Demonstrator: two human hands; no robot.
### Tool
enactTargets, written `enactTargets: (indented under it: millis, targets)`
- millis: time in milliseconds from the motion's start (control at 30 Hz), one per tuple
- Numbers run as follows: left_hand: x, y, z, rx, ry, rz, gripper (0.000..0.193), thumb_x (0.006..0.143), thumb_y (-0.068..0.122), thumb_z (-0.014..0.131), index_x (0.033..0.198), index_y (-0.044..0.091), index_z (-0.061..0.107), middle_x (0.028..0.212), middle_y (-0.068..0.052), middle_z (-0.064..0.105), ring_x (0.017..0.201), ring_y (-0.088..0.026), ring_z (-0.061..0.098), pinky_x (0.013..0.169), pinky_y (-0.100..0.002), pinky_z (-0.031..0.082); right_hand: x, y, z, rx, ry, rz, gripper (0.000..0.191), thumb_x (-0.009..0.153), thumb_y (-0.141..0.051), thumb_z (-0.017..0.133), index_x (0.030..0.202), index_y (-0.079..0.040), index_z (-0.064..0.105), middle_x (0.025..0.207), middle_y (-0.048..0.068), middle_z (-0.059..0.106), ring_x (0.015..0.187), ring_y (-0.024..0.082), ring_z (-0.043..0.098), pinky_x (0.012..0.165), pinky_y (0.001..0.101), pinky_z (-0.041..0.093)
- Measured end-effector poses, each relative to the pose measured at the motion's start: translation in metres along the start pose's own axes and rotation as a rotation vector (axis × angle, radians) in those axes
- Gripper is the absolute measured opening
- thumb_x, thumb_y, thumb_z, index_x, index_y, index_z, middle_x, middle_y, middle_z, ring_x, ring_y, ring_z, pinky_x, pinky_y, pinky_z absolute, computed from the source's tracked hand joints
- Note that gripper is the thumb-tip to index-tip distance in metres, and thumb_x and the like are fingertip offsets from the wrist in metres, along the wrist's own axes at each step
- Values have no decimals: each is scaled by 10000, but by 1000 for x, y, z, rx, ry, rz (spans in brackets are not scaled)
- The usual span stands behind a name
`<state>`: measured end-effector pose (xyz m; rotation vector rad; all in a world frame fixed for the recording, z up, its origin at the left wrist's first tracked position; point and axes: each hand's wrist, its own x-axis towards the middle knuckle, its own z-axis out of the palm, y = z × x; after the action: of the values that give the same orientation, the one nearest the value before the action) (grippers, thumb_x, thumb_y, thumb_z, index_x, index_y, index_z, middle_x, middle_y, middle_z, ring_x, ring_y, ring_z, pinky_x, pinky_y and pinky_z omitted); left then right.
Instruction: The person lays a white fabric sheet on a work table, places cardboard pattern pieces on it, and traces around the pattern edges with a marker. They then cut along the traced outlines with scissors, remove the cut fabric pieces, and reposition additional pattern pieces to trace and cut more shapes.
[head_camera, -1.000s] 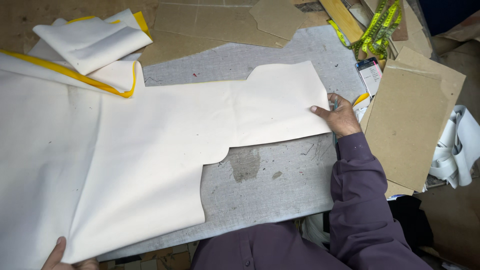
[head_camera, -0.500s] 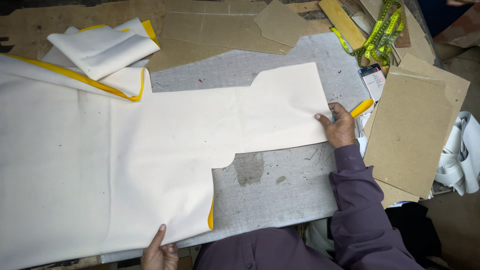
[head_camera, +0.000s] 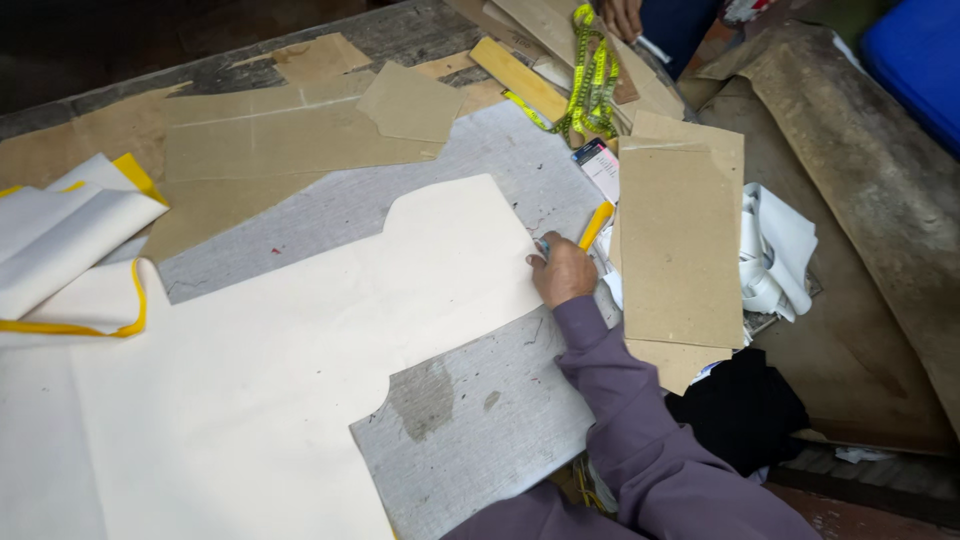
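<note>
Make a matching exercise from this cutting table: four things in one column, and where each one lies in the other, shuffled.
1. measuring tape
2. black cloth
3. right hand
4. folded white pieces with yellow trim

A. on the right edge of the big white fabric
B. far left of the table
C. below the brown cardboard sheet, by the purple sleeve
D. draped over the boards at the far side

Pairs: 1-D, 2-C, 3-A, 4-B

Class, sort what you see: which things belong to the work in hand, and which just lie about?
In use:
right hand
white fabric piece
yellow tool beside the hand
grey work surface

Lying about:
cardboard patterns
yellow measuring tape
folded yellow-edged cloth
black cloth
</note>
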<state>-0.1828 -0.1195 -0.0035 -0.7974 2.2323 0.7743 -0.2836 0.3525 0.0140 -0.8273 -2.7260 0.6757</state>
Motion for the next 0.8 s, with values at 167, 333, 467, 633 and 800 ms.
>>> enactTargets:
  millis: [167, 333, 467, 633, 800]
  targets:
    - [24, 59, 0, 704, 48, 64, 849, 895, 569, 422, 1544, 81, 177, 1442, -280, 177, 1215, -425, 177, 892, -544, 215, 23, -37, -5, 39, 180, -275, 318, 776, -122, 802, 1085, -101, 727, 1059, 116, 700, 950, 335, 696, 824, 455, 571]
    - [24, 82, 26, 981, 94, 108, 943, 872, 711, 360, 1583, 140, 116, 1551, -269, 44, 1340, -476, 26, 1002, -631, 116, 93, -84, 11, 5, 145, -438, 493, 755, -265, 870, 1181, -83, 703, 1211, 125, 693, 1087, 335, 665, 897, 433, 558]
    - [6, 54, 23, 972, 136, 244, 1020, 854, 825, 310, 1613, 187, 68, 1638, -261, -62, 1440, -517, -94, 1090, -701, 38, 161, -148, 35, -103, 23, -518, 798, 709, -442, 907, 1366, -108, 603, 1442, 151, 556, 1283, 335, 540, 1019, 454, 490]
    - [13, 37, 22, 871, 185, 293, 1014, 817, 883, 308, 1602, 279, 86, 1655, -234, -86, 1483, -513, -129, 1128, -717, 6, 201, -205, 47, -313, -239, -386, 969, 690, -647, 834, 1465, -203, 456, 1525, 117, 450, 1347, 319, 448, 1001, 460, 471]
    - [51, 45, -13, 638, 577, 681, 1074, 770, 930, 331, 1595, 259, 182, 1631, -224, 12, 1486, -532, -38, 1098, -768, -15, 208, -219, 47, -436, -256, -477, 756, 899, -671, 657, 1483, -215, 507, 1373, 117, 628, 1236, 334, 606, 968, 473, 532]
